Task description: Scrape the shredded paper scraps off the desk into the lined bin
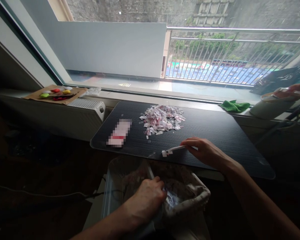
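My right hand (201, 150) pinches a slim white stick (178, 147) just above the dark tabletop. Small paper pieces (167, 153) lie at the stick's far tip. Lower down, my left hand (150, 196) is closed over the right rim of a clear plastic box (109, 186); its fingertips are partly hidden. A cloth-lined basket (202, 196) stands against the box on the right, with pale scraps inside. Toward the window, a heap of cut paper scraps (162, 118) covers the middle of the tabletop. A blurred pinkish slip (119, 133) lies left of the heap.
The dark board (210, 126) has rounded corners and reaches the window sill. A radiator (87, 108) and a brown sheet (40, 95) bearing colourful items are at left. At right are a green cloth (235, 106) and a pale pot (272, 106). A cable (40, 193) crosses the lower left.
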Tool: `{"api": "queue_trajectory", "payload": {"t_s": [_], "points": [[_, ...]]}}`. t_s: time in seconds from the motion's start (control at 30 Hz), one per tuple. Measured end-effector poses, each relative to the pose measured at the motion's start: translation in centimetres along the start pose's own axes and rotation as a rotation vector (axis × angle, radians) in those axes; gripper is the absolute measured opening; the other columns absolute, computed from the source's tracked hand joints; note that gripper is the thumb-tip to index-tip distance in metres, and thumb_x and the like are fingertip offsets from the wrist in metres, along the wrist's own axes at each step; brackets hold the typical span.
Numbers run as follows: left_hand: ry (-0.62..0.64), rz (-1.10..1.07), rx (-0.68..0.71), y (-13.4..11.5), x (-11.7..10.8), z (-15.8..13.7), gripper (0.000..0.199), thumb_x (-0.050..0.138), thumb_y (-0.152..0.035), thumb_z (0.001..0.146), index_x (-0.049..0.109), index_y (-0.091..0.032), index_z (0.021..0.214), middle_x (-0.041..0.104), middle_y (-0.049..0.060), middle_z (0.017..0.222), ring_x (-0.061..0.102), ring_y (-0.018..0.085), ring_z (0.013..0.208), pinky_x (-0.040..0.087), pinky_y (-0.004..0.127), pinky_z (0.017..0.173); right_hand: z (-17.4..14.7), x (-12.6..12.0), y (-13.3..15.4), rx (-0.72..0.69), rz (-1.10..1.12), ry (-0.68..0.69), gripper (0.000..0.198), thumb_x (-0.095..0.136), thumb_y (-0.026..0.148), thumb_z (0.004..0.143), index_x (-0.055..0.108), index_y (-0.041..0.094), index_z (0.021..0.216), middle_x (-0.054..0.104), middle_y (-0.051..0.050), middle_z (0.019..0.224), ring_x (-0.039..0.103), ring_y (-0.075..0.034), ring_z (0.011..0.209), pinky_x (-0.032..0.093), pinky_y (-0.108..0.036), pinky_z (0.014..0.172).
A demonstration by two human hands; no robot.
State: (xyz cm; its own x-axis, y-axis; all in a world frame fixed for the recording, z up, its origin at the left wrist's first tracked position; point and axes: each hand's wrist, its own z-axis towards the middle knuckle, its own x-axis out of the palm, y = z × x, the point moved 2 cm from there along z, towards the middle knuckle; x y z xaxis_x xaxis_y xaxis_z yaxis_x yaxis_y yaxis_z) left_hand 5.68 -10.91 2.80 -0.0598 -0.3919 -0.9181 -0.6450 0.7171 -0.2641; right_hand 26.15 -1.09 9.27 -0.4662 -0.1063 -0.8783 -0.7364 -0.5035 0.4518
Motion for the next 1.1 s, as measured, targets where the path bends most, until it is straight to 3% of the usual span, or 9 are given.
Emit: {"api": "queue_trajectory", "payload": {"t_s": [0.4,0.6,0.8,0.97,1.1], "points": [[-0.021,-0.021,0.007,-0.1,0.4,0.0,0.012,0.055,-0.013,0.090,0.066,-0.014,0.084,0.063,0.007,0.090,0.056,0.021,0.087,0.045,0.029,0.067,-2.0,-0.3,-0.6,0.105,0.000,-0.058,0.027,0.047,0.022,0.088,0.072,0.020,0.099,0.075,-0.006,0.095,0.068,-0.019,0.085,0.048,-0.027,0.075],[-0.052,-0.041,0.034,-0.5,0.6,0.1,0.011,0.057,-0.015,0.090,0.065,-0.014,0.082,0.061,0.006,0.087,0.055,0.021,0.086,0.044,0.029,0.067,-3.0,-0.5,-1.6,0.245,0.025,-0.026,0.026,0.047,0.026,0.087,0.069,0.020,0.098,0.073,-0.003,0.084,0.066,-0.017,0.073,0.047,-0.025,0.066],[-0.025,-0.045,0.032,-0.9,0.3,0.0,0.011,0.056,-0.013,0.089,0.064,-0.014,0.082,0.059,0.006,0.086,0.054,0.020,0.086,0.042,0.029,0.067,-1.3,0.3,-4.0,0.398,0.154,-0.056,0.037,0.053,0.023,0.079,0.069,0.018,0.112,0.074,-0.005,0.087,0.063,-0.016,0.068,0.047,-0.022,0.058],[-0.051,-0.072,0.020,-0.7,0.2,-0.4,0.009,0.056,-0.016,0.090,0.063,-0.016,0.085,0.058,0.006,0.088,0.053,0.019,0.086,0.042,0.029,0.072,-0.5,0.3,-4.4,0.467,0.343,0.109,0.038,0.056,0.022,0.071,0.073,0.014,0.104,0.074,-0.004,0.086,0.063,-0.016,0.068,0.048,-0.022,0.057],[-0.021,-0.062,0.017,-0.6,0.2,-0.3,0.010,0.055,-0.013,0.089,0.063,-0.015,0.083,0.058,0.007,0.088,0.052,0.020,0.088,0.043,0.029,0.070,-1.4,-0.2,-3.5,0.435,0.346,0.160,0.037,0.058,0.024,0.071,0.074,0.015,0.103,0.074,-0.005,0.087,0.063,-0.018,0.070,0.049,-0.023,0.057]]}}
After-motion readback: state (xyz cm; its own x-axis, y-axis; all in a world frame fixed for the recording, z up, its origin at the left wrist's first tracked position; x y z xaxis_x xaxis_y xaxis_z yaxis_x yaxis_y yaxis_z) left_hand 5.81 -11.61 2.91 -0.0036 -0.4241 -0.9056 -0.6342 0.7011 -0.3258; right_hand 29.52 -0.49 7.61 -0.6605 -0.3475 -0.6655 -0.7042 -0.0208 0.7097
